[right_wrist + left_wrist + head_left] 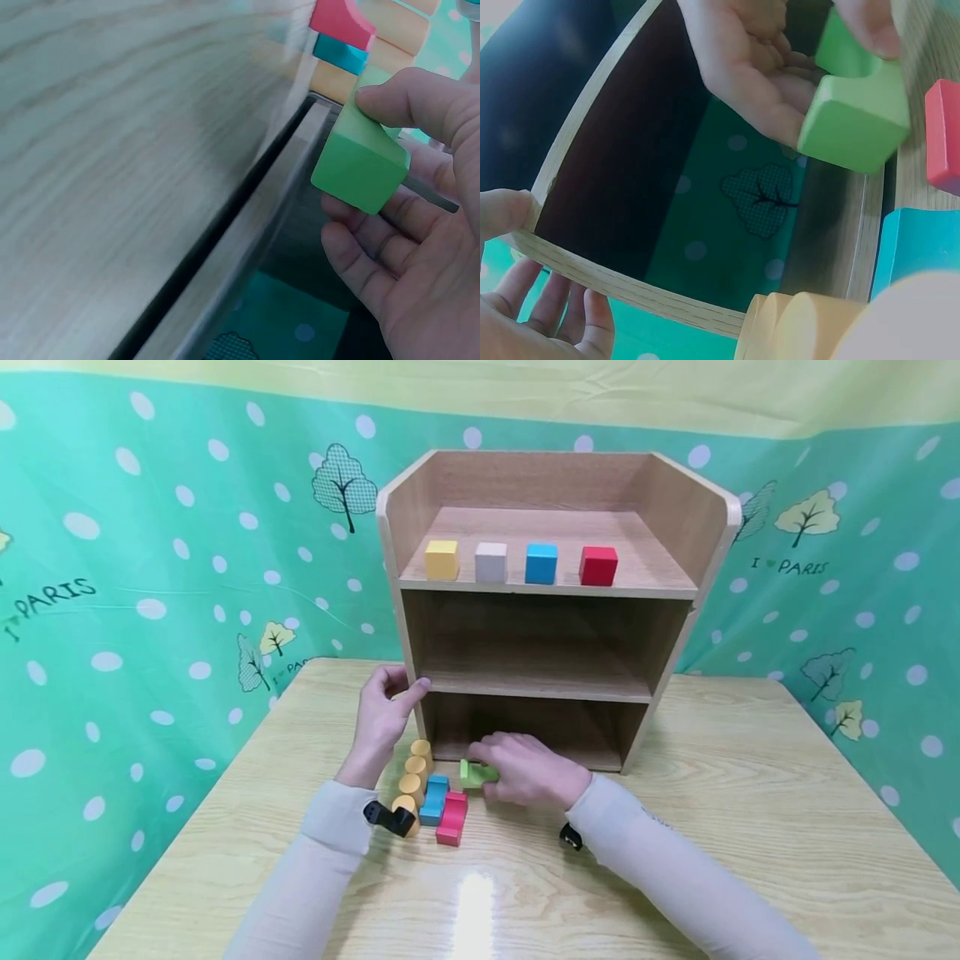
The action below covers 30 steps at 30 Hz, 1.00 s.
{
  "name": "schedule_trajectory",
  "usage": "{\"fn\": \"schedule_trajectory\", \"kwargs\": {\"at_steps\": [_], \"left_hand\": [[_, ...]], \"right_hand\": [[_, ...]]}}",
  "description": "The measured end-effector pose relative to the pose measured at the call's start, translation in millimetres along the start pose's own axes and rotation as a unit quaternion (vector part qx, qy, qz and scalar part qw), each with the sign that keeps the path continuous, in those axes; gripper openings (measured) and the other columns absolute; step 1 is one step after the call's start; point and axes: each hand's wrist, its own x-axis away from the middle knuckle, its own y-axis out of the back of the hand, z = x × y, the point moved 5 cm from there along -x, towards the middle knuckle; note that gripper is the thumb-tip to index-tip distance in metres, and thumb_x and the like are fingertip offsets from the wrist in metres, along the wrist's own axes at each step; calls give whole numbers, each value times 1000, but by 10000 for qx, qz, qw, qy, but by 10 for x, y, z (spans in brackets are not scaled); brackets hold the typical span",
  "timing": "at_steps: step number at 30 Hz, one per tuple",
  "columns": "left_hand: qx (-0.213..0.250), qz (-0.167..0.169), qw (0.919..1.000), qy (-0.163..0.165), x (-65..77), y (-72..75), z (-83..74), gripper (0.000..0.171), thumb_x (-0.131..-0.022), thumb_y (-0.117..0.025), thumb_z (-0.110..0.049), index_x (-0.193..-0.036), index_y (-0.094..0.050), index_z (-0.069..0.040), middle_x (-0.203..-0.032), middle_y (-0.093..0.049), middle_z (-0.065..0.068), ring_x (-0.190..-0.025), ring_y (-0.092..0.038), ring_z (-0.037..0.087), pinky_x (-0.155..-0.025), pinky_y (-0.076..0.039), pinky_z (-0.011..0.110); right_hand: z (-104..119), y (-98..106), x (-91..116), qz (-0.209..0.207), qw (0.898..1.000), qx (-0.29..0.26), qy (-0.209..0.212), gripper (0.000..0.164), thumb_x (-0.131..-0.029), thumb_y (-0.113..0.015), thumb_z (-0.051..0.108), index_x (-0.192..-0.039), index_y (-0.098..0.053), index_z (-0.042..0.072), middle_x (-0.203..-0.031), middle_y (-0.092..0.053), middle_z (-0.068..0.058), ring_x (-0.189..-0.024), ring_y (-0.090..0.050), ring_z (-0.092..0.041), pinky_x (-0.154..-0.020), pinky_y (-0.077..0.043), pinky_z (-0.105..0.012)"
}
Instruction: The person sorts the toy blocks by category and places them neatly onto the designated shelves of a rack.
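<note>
Four cubes (541,565) line the shelf's (540,531) front edge; left hand (382,714) grips its left edge, right hand (528,768) pinches green block (861,122); cylinders (411,787), arches (452,818) remain unshelved.

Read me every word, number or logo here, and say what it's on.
"I PARIS", small mark between: backdrop, far left.
"I PARIS", same mark: backdrop, right of the shelf unit.
"I PA", cut off at the table: backdrop, left of the shelf unit.
Right sleeve: dark marking too small to read.
</note>
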Motion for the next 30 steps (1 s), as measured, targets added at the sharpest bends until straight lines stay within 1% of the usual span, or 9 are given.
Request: {"fn": "schedule_trajectory", "kwargs": {"at_steps": [3,11,16,19,25,30], "left_hand": [[-7,-4,10000,26,1,-2,-1,42,-86,-72,-25,-117,-53,-3,-113,-55,11,-105,-50,23,-89,-44,37],[-33,-11,10000,9,13,-3,14,42,-86,-72,-25,-116,-53,-3,-113,-55,11,-105,-50,24,-89,-44,37],[-99,-57,9999,-1,11,-5,16,41,-86,-72,-27,-116,-53,-6,-113,-55,9,-106,-50,23,-89,-45,38],[-66,-61,9999,-47,4,-1,11,42,-86,-72,-27,-116,-53,-5,-113,-55,9,-106,-50,23,-89,-45,39],[32,-5,10000,-58,-12,0,7,44,-86,-72,-26,-117,-53,-1,-113,-55,11,-105,-50,23,-89,-44,37],[34,-11,10000,0,-3,-8,4,43,-86,-72,-25,-117,-53,-2,-112,-55,11,-105,-50,23,-89,-45,37]], "right_hand": [[11,46,10,-30,10000,62,54,47,-81,-74,25,-126,-58,19,-99,-60,6,-81,-51,-10,-73,-47,-25],[57,211,47,-317,9988,251,293,44,-81,-72,24,-122,-60,19,-96,-60,6,-81,-51,-9,-72,-47,-25],[73,327,63,-467,9981,287,294,43,-79,-72,23,-121,-60,19,-96,-58,6,-80,-50,-10,-70,-45,-25],[82,401,69,-555,9977,268,275,43,-79,-73,22,-120,-60,18,-93,-57,6,-79,-49,-10,-67,-44,-24],[101,518,76,-639,9970,337,264,44,-78,-73,24,-119,-61,19,-94,-57,7,-79,-49,-10,-69,-45,-23],[116,609,72,-669,9966,386,282,43,-78,-72,24,-119,-61,19,-94,-58,7,-80,-49,-9,-69,-44,-23]]}}
